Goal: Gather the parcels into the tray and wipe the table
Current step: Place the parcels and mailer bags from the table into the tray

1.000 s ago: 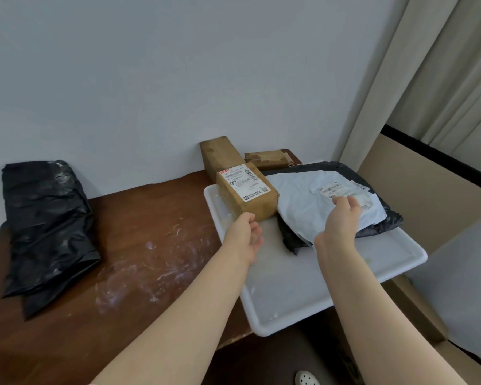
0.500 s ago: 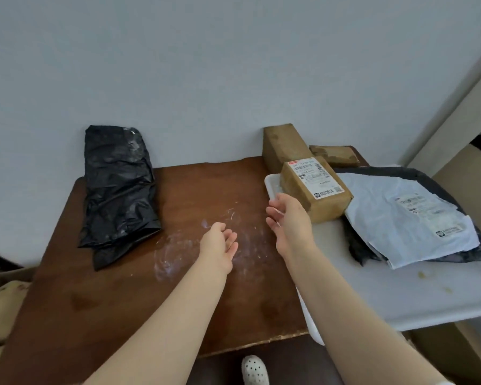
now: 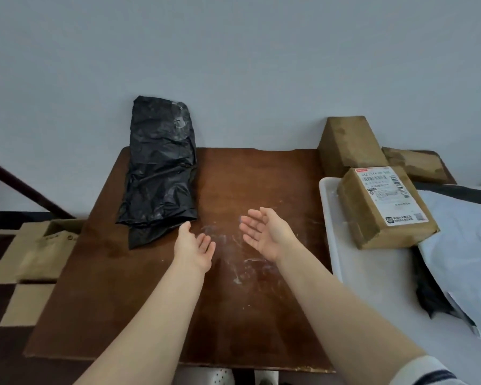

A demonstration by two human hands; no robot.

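Observation:
A black plastic-wrapped parcel [image 3: 159,168] lies on the left part of the brown table [image 3: 178,315], against the wall. My left hand [image 3: 193,247] hovers open just right of the parcel's near end, holding nothing. My right hand [image 3: 267,232] is open with its palm turned left, over white smears in the table's middle. The white tray [image 3: 372,287] sits at the right and holds a labelled brown box [image 3: 383,207], a white mailer [image 3: 461,251] and a black bag [image 3: 431,298] under it.
Two more brown parcels, a tall one [image 3: 347,143] and a flat one [image 3: 414,165], stand at the wall behind the tray. A cardboard box [image 3: 42,251] sits on the floor left of the table. The tray overhangs the table's right side.
Both hands left the tray and its parcels and swung left over the table toward the black parcel. The view turned left with them.

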